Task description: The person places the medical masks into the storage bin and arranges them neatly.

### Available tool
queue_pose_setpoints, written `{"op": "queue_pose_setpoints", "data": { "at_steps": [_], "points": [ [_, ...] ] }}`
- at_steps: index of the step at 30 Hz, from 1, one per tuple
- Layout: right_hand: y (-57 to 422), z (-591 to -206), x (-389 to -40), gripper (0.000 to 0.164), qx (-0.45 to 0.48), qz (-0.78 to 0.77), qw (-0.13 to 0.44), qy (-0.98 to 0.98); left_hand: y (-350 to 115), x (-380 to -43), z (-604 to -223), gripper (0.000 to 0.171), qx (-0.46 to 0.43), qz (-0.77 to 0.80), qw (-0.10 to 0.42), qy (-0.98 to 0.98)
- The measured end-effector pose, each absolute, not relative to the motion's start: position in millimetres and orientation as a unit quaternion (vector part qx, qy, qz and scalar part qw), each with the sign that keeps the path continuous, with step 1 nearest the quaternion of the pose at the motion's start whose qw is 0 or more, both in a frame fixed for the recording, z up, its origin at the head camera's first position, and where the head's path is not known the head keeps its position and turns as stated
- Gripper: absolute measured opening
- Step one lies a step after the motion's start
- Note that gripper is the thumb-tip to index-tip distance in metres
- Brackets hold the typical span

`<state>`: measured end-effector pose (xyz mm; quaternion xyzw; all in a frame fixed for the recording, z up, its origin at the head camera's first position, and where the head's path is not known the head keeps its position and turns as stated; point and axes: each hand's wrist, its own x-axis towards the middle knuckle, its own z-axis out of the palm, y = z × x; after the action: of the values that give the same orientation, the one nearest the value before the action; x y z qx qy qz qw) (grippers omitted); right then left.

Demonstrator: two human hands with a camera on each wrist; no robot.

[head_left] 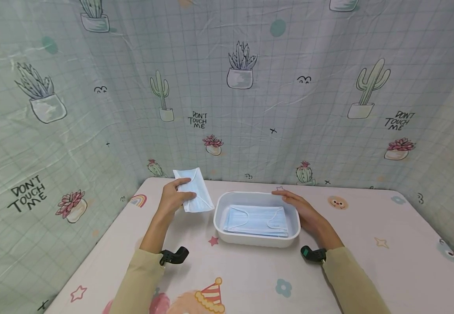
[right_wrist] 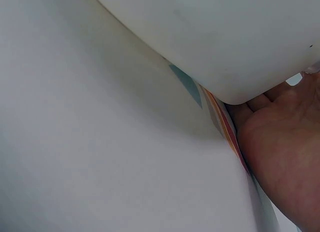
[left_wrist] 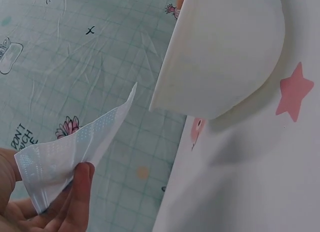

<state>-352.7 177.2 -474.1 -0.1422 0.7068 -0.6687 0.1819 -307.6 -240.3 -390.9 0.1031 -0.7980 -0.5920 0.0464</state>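
Observation:
A folded light-blue face mask point(head_left: 196, 191) is pinched in my left hand point(head_left: 174, 197), raised left of a white plastic box point(head_left: 256, 240). In the left wrist view the mask point(left_wrist: 65, 157) stands tilted, its far corner pointing toward the box's side point(left_wrist: 225, 51). More blue masks point(head_left: 256, 220) lie flat inside the box, white ear loops on top. My right hand point(head_left: 303, 211) rests along the box's right end with fingers extended at the far rim. The right wrist view shows the palm point(right_wrist: 285, 127) beside the box's wall point(right_wrist: 225, 41), fingers partly hidden behind it.
The box stands on a pale table point(head_left: 250, 279) printed with stars, flowers and cartoon faces. Behind the table and along its sides hangs a gridded curtain point(head_left: 250, 109) with cactus drawings. Dark wrist cameras point(head_left: 174, 255) are strapped to both wrists.

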Motion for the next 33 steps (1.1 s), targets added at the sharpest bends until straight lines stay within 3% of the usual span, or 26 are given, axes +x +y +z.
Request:
{"op": "queue_pose_setpoints", "data": {
  "at_steps": [33],
  "points": [
    [178,-474,-353,0.045,-0.143,-0.665,0.182,0.71,-213,-299,-378,0.06,0.071,-0.589,0.042,-0.804]
  ]
}}
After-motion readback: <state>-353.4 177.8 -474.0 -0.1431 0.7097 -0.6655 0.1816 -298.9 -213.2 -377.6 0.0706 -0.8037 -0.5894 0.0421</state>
